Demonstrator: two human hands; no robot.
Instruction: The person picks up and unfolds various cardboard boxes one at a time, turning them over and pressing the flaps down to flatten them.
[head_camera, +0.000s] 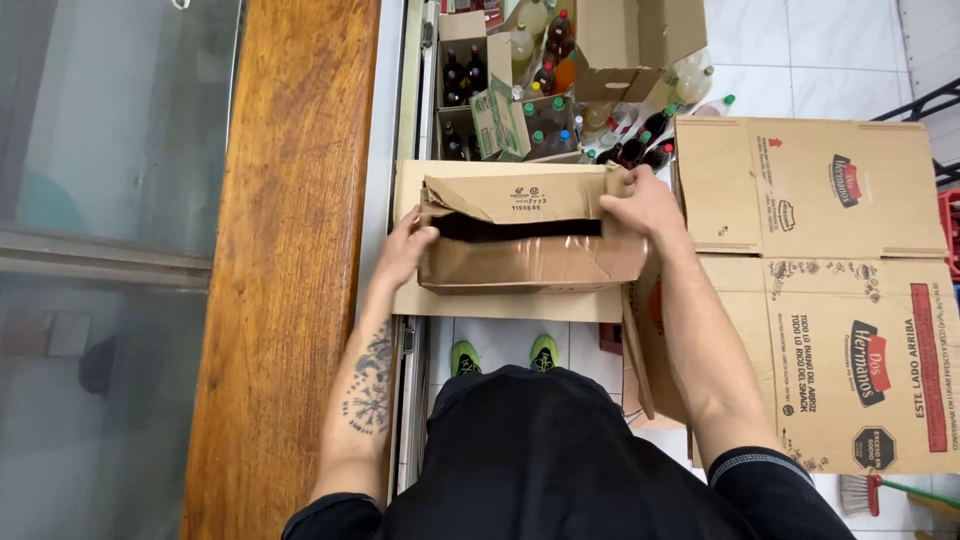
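While both hands grip it, the crumpled brown cardboard box (525, 240) sits on a flat cardboard sheet (500, 303). Left hand (405, 252) and right hand (645, 205) fingers clamp its 2 ends; the creased flap could tear, or the box slide toward the bottles (545, 90).

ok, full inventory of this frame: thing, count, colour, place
cardboard box: one, brown, crumpled and partly open, centre, held at both ends
flat cardboard sheet: one, brown, under the box
flattened cartons: at least two, brown with red and black print, right
open boxes of bottles: several, brown, top centre
bottles: many, dark and clear with red, green or blue caps, top centre, count unclear
wooden counter: one, brown, left
glass panel: left edge
tiled floor: white, top right
broom: one, red head, green handle, bottom right
shoes: two, bright green, below the box
left hand: on the box's left end
right hand: gripping the box's upper right corner
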